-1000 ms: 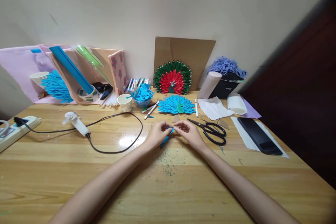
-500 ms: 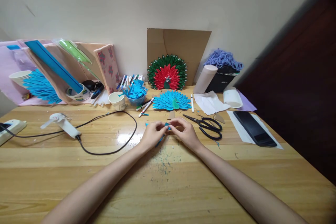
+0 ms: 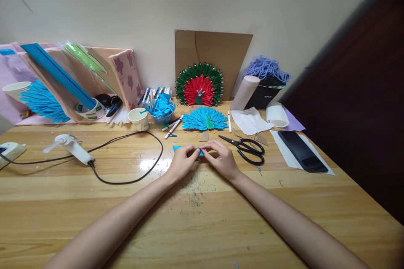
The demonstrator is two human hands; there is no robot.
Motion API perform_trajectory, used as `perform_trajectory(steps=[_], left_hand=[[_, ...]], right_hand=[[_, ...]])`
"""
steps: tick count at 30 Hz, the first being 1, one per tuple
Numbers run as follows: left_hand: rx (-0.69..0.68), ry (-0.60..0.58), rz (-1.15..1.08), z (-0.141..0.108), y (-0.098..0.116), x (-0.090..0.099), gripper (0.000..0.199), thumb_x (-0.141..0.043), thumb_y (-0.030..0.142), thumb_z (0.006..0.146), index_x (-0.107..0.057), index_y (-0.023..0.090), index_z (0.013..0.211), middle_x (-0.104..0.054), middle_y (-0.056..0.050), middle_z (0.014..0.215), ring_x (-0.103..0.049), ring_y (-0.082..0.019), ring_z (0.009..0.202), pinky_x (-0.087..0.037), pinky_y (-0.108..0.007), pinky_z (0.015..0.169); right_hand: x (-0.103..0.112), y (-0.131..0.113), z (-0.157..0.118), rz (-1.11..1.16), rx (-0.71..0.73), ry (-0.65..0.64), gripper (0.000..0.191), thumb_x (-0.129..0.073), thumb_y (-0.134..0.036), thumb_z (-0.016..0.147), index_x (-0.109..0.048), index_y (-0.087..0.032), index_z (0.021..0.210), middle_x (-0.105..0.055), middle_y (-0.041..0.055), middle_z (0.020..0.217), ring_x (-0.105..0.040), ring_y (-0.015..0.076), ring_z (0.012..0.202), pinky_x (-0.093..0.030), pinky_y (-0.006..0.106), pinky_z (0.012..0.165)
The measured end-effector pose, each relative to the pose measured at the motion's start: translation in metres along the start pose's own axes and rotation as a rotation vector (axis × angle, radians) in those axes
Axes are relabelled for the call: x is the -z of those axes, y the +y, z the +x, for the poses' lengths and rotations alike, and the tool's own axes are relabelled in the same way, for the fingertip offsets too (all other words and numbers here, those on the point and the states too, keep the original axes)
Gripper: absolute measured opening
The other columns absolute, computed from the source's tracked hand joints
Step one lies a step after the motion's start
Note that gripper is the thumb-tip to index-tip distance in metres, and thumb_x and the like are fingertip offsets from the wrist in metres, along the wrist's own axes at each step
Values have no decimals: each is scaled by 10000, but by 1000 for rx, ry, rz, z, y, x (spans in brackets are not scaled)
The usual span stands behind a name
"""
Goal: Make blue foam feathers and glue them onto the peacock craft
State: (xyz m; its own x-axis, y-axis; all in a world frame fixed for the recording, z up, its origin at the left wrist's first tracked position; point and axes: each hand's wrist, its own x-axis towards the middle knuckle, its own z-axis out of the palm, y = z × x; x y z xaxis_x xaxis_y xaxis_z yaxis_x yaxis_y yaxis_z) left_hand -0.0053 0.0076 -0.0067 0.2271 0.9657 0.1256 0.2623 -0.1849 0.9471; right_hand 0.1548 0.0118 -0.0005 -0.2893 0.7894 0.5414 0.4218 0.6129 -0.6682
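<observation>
Head view: blue strip (image 3: 201, 152) between both hands' fingers (image 3: 198, 151).

Both forearms are extended from the near edge of the view, the left forearm (image 3: 116, 217) slanted in from the near left and the right forearm (image 3: 284, 220) from the near right. Both hands are brought together near the middle—the left hand (image 3: 183, 162) angled toward the right, the right hand (image 3: 222, 160) angled toward the left. On each, thumb and forefinger are closed in a pinch, with the other fingers curled and partly hidden. The wrists are held well apart, the fingertips almost joined.
</observation>
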Motion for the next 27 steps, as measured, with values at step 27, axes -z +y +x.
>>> perform_trajectory(steps=[27], left_hand=[[-98,106,191,-6,9,1,289,-460,361,854,-665,161,820,-653,-54,773,-560,-153,681,-410,-254,627]], right_hand=[[1,-2,0,18,-52,29,95,-547,-244,831,-640,-222,842,-608,45,792,-565,183,752,-468,321,702]])
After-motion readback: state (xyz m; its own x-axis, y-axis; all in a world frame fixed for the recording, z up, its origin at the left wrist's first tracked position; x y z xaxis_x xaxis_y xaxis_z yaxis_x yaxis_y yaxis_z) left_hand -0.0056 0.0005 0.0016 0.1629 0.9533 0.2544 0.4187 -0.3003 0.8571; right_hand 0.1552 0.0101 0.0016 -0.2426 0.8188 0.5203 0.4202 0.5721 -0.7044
